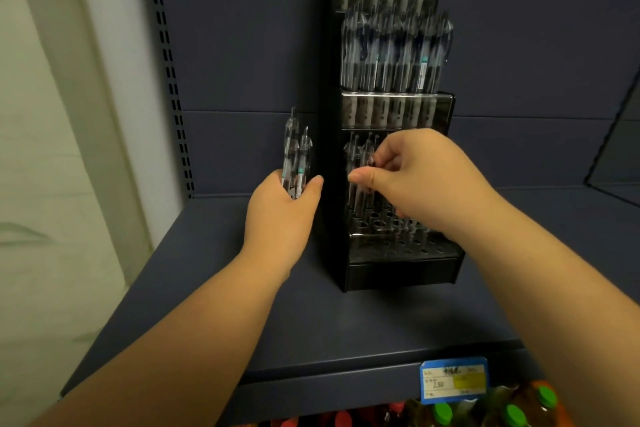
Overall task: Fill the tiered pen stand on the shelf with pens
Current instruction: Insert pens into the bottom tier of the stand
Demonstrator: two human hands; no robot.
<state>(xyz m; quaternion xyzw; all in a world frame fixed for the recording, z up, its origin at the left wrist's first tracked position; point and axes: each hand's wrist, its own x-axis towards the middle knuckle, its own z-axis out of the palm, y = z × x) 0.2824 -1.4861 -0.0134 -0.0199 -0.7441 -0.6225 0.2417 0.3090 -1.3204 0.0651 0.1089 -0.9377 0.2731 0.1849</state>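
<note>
While pen stand (398, 263) sits on shelf (242, 322), right hand (422, 180) pinches pen (360, 163) in bottom tier, blocking holes behind. Left of stand, left hand (280, 211) grips pen bunch (296, 163). Price tag (453, 380), bottles (512, 409) below stand.

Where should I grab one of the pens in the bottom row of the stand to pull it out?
Pinch a bottom-tier pen by its upper barrel, coming from the front and above. The pens stand upright in holes of the pen stand, so only their tops are free, and the tier above blocks the back. The right hand pinches there now.
</note>
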